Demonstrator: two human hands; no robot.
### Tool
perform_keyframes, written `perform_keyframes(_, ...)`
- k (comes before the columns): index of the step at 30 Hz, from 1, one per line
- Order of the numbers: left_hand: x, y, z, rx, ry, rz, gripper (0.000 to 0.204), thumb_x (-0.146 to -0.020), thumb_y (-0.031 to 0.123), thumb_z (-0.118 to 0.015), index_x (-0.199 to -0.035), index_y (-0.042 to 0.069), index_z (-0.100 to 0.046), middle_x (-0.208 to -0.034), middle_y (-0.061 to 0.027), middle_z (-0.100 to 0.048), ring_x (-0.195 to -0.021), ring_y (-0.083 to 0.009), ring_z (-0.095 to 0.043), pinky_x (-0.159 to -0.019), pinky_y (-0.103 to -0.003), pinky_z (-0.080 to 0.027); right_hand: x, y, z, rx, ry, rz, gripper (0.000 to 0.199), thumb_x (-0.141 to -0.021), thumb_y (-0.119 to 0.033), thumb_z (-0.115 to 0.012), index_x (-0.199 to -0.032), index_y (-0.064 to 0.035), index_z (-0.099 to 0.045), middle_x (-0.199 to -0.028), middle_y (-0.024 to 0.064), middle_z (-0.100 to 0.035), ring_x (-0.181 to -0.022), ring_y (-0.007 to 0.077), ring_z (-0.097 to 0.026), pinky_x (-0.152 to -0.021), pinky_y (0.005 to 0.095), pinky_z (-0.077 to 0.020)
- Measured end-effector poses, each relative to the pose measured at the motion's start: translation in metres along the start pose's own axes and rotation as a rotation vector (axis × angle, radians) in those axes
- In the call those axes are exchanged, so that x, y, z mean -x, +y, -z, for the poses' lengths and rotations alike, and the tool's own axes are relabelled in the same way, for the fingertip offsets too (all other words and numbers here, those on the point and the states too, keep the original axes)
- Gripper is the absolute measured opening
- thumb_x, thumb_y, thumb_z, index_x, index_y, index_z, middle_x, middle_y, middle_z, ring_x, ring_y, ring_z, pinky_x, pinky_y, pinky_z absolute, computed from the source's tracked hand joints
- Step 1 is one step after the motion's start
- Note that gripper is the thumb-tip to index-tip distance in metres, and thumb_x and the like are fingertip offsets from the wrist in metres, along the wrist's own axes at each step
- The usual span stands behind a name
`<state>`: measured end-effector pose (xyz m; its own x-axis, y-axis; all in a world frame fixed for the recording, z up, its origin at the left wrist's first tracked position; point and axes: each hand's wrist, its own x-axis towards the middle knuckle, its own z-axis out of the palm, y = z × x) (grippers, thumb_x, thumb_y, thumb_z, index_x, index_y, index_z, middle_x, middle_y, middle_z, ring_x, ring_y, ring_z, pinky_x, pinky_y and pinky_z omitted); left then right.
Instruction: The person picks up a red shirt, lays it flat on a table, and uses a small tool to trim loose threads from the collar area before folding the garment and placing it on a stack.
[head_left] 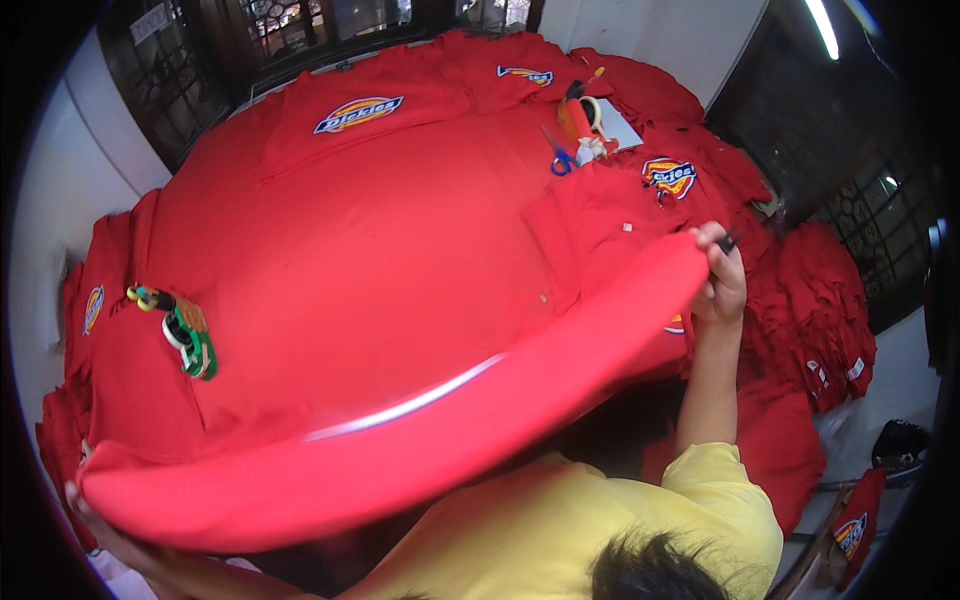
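Observation:
I hold a large red garment [400, 440] stretched wide between both hands, its long folded edge curving across the lower middle of the view. My right hand [722, 285] is raised at the right and grips one end of that edge, with a small dark object showing at the fingertips. My left hand [82, 502] is at the lower left, mostly hidden under the fabric, and grips the other end. The garment hangs above a table covered with more flat red garments [380, 230] bearing stitched logo patches.
A green and black hand tool [188, 338] lies on the cloth at the left. Blue-handled scissors [561, 160], an orange object [574, 116] and a white sheet [622, 128] lie at the far side. Stacks of folded red garments [812, 320] stand at the right. Dark barred windows line the back.

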<state>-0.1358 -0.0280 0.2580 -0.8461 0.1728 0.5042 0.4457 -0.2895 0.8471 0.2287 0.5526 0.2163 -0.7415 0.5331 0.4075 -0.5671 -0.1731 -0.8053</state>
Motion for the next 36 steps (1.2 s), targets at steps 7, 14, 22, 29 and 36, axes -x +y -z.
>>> perform_keyframes(7, -0.141, -0.092, -0.147, -0.329, -0.248, 0.264, 0.031, -0.094, 0.021, -0.057, -0.116, 0.001, -0.057, -0.102, 0.0003, -0.059, -0.085, -0.0057, -0.054, -0.070, -0.020, -0.041, -0.153, 0.060, 0.059, 0.185, 0.192, -0.402, 0.021, -0.086, -0.009, -0.063, -0.105, -0.0018, -0.063, -0.081, 0.0026, -0.061, -0.066, 0.0141, -0.062, -0.046, 0.0205, -0.0388)
perform_keyframes(14, -0.306, -0.097, -0.345, 0.006, -0.078, -0.076, 0.043, -0.095, 0.018, -0.054, -0.129, -0.007, -0.045, -0.128, -0.0129, -0.053, -0.113, -0.0227, -0.055, -0.103, -0.033, -0.041, -0.426, -0.039, 0.160, 0.265, 0.234, 0.201, 0.019, -0.088, -0.004, -0.052, -0.102, 0.0038, -0.062, -0.083, 0.0100, -0.064, -0.066, 0.0143, -0.058, -0.047, 0.0233, -0.0406)
perform_keyframes(22, -0.311, -0.240, -0.565, 0.049, -0.218, 0.056, 0.025, -0.091, 0.019, -0.061, -0.111, 0.004, -0.062, -0.094, -0.0029, -0.066, -0.070, -0.0099, -0.062, -0.070, -0.024, -0.053, -0.534, -0.063, 0.319, 0.429, 0.435, 0.138, 0.020, -0.089, -0.005, -0.050, -0.102, 0.0044, -0.062, -0.077, 0.0106, -0.062, -0.060, 0.0160, -0.058, -0.046, 0.0260, -0.0416)
perform_keyframes(29, -0.146, -0.357, -0.651, -0.501, -0.984, 0.430, 0.111, -0.078, 0.060, -0.062, -0.147, -0.001, 0.000, -0.153, -0.0223, -0.008, -0.142, -0.0296, -0.012, -0.114, -0.035, -0.016, -0.467, 0.018, 0.458, 1.204, 0.847, -0.163, 0.036, -0.089, -0.017, -0.049, -0.122, -0.0051, -0.054, -0.092, 0.0088, -0.062, -0.057, 0.0128, -0.052, -0.043, 0.0251, -0.0375)
perform_keyframes(36, 0.007, -0.320, -0.514, -1.282, -1.085, 0.125, 0.072, -0.088, 0.054, -0.051, -0.145, 0.015, -0.029, -0.155, -0.0135, -0.010, -0.143, -0.0310, -0.006, -0.114, -0.051, -0.005, -0.350, 0.062, 0.268, 1.001, 0.133, -0.155, 0.048, -0.083, -0.005, -0.052, -0.130, -0.0054, -0.048, -0.092, 0.0078, -0.058, -0.067, 0.0122, -0.057, -0.057, 0.0273, -0.0495)
